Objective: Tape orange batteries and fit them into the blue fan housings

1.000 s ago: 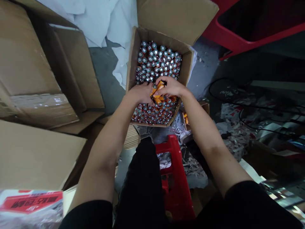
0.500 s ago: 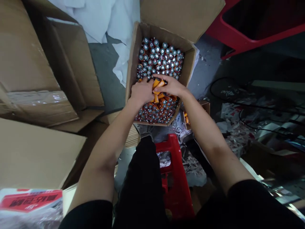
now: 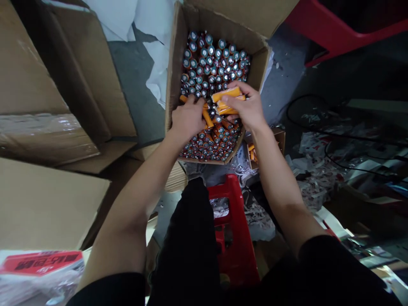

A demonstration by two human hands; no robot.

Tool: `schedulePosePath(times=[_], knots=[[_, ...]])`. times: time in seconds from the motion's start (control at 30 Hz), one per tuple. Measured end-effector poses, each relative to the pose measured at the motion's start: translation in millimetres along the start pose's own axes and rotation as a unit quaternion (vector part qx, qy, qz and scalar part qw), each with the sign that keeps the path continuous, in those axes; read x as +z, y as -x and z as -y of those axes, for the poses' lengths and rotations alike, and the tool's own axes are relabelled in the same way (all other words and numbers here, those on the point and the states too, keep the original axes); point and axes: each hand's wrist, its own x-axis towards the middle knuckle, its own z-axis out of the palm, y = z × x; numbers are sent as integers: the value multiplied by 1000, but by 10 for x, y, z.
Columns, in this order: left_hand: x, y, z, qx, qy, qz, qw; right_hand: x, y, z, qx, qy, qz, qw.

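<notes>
An open cardboard box point(image 3: 170, 80) holds many upright cylindrical batteries point(image 3: 208, 61) with silvery ends, packed close together in its far part. More batteries with orange sides fill its near part. My right hand point(image 3: 251, 108) is closed around several orange batteries point(image 3: 228, 94), lifted above the others and lying sideways between thumb and fingers. My left hand point(image 3: 188, 119) is down in the box at its left side, fingers curled over loose orange batteries point(image 3: 208, 119). Its fingertips are partly hidden among them.
A small carton point(image 3: 280, 138) with orange pieces stands right of the box. A red plastic stool point(image 3: 236, 212) is between my legs. Large cardboard boxes point(image 3: 47, 204) crowd the left. Cables point(image 3: 318, 131) and plastic scraps point(image 3: 315, 182) lie on the right.
My right hand has lifted and moved right, away from my left hand, with the orange batteries in it. My left hand has stayed low among the batteries. The view has shifted slightly.
</notes>
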Motion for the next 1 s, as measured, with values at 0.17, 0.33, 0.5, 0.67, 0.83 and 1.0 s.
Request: schedulePosePath(times=[0.17,0.33,0.5,0.67,0.83,1.0], knots=[[18,-79,-48,32,-4,29,999,-525,548,306,92,-28,-70,993],[41,-37,6,64,-2,22,998,-1232,1379,-53,160,43,-43,985],[-11,-100,118,100,-21,33,994,-1363,1763,-658,190,324,48,925],[-126,-324,331,159,-10,63,985,-1078,1704,-424,225,531,-25,816],[-61,-265,408,141,12,37,989,-501,1231,214,-13,505,38,862],[-117,-65,390,140,55,24,988,140,660,94,-161,548,154,806]])
